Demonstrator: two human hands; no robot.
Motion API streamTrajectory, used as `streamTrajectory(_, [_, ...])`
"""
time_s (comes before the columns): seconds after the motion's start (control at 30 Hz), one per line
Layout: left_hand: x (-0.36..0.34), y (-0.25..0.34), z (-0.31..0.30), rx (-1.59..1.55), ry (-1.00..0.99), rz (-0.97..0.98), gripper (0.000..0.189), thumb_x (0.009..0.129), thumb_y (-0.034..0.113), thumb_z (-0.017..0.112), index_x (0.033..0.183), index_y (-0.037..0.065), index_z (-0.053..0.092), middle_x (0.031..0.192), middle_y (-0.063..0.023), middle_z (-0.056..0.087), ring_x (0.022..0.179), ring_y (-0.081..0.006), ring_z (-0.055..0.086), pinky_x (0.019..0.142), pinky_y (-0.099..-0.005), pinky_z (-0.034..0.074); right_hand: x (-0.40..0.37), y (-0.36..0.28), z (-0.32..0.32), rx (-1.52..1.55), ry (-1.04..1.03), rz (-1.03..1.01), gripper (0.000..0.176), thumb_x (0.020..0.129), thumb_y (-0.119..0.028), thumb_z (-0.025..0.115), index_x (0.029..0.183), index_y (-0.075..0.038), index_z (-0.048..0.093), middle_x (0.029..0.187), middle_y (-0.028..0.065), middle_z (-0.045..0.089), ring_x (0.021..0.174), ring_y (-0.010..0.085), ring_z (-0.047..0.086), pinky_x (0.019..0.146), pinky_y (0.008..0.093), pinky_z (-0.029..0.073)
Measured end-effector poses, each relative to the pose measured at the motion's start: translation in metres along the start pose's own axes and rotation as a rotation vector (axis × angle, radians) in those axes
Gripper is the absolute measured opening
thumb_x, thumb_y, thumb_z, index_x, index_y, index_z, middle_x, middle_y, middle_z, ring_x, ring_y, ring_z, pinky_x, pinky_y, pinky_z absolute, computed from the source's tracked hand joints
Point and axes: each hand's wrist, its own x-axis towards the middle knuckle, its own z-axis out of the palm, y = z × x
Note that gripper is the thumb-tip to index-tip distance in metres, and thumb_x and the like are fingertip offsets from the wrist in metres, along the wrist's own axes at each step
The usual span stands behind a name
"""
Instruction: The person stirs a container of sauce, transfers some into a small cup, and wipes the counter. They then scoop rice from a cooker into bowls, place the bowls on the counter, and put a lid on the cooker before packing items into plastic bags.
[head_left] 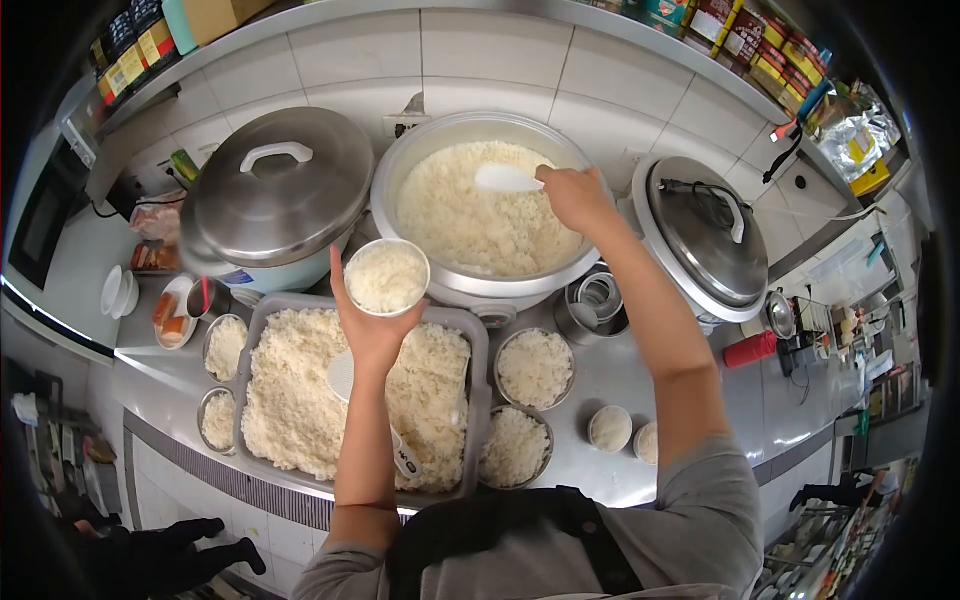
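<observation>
A small white cup heaped with rice is in my left hand, held above the back edge of a grey tray of rice. My right hand grips a white rice paddle by its handle, its blade over the rice in the large open cooker pot. Another white paddle lies on the tray's rice, its handle showing and its middle hidden behind my left forearm. My left hand's fingers wrap round the cup's side and base.
Lidded cookers stand left and right of the open pot. Rice-filled bowls sit on both sides of the tray. Metal containers stand before the pot. A red bottle lies at right. A shelf runs above. Other people's legs show bottom left.
</observation>
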Motion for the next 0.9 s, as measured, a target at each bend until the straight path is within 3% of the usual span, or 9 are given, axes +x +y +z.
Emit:
streamTrajectory(0.07, [-0.005,0.000,-0.005,0.022,-0.002,-0.001,0.132,0.060,0.001,0.091,0.164,0.009,0.010,0.133,-0.0188,0.057,0.121,-0.0293,0.061,0.106,-0.0420,0.050,0.023,0.015,0.036,-0.293,0.102,-0.111,0.020,0.094,-0.008,0.059,0.109,-0.008,0.072,0.096,0.0108,0.071,0.101,0.0247,0.067,0.098,0.0460,0.039])
streamTrajectory(0.17, [-0.012,-0.002,-0.008,0.022,-0.010,-0.008,0.132,0.059,0.001,0.091,0.164,0.009,0.011,0.133,-0.0189,0.057,0.121,-0.0293,0.061,0.106,-0.0418,0.050,0.045,0.044,0.082,-0.291,0.183,-0.259,0.015,0.094,-0.013,0.062,0.098,-0.012,0.076,0.089,0.0083,0.068,0.104,0.0204,0.064,0.104,0.0480,0.029])
streamTrajectory(0.37, [-0.017,-0.015,-0.011,0.079,0.007,0.000,0.133,0.058,0.002,0.092,0.164,0.008,0.011,0.132,-0.0190,0.057,0.121,-0.0297,0.061,0.106,-0.0416,0.050,0.022,0.057,0.060,-0.081,-0.071,-0.411,0.013,0.091,-0.022,0.071,0.094,-0.014,0.080,0.084,0.0054,0.068,0.091,0.0212,0.064,0.097,0.0461,0.030])
streamTrajectory(0.57, [-0.013,-0.016,-0.001,0.021,-0.032,-0.001,0.133,0.059,0.002,0.092,0.164,0.008,0.010,0.133,-0.0191,0.057,0.121,-0.0297,0.061,0.106,-0.0417,0.050,0.000,0.077,0.053,0.215,-0.176,-0.352,0.024,0.085,-0.037,0.079,0.093,-0.015,0.082,0.083,0.0042,0.074,0.087,0.0195,0.066,0.100,0.0447,0.029])
streamTrajectory(0.67, [-0.007,-0.011,0.008,-0.040,-0.088,0.005,0.133,0.059,0.000,0.091,0.164,0.008,0.008,0.134,-0.0192,0.057,0.122,-0.0293,0.061,0.107,-0.0415,0.050,0.006,0.094,0.055,0.201,-0.309,-0.227,0.030,0.082,-0.039,0.082,0.094,-0.011,0.081,0.085,0.0042,0.076,0.090,0.0159,0.066,0.102,0.0439,0.032])
streamTrajectory(0.77, [0.003,-0.013,0.023,-0.075,-0.121,0.050,0.133,0.060,-0.002,0.091,0.163,0.008,0.008,0.135,-0.0195,0.056,0.123,-0.0292,0.060,0.107,-0.0413,0.050,0.022,0.112,0.059,0.312,-0.361,-0.119,0.034,0.082,-0.041,0.082,0.094,-0.009,0.081,0.074,0.0024,0.071,0.075,0.0140,0.064,0.076,0.0330,0.044])
streamTrajectory(0.87, [0.021,-0.022,0.038,-0.111,-0.144,0.107,0.132,0.061,-0.003,0.090,0.163,0.007,0.008,0.137,-0.0192,0.054,0.124,-0.0291,0.059,0.106,-0.0413,0.050,0.040,0.122,0.054,0.469,-0.386,0.049,0.034,0.085,-0.041,0.080,0.090,-0.008,0.080,0.069,0.0015,0.066,0.064,0.0128,0.059,0.061,0.0308,0.045])
streamTrajectory(0.9, [0.026,-0.018,0.044,-0.094,-0.140,0.103,0.131,0.061,-0.001,0.091,0.162,0.004,0.009,0.138,-0.0196,0.053,0.126,-0.0301,0.058,0.107,-0.0407,0.049,0.046,0.118,0.051,0.523,-0.345,0.051,0.034,0.085,-0.042,0.079,0.089,-0.008,0.079,0.068,0.0013,0.065,0.063,0.0128,0.058,0.062,0.0306,0.045])
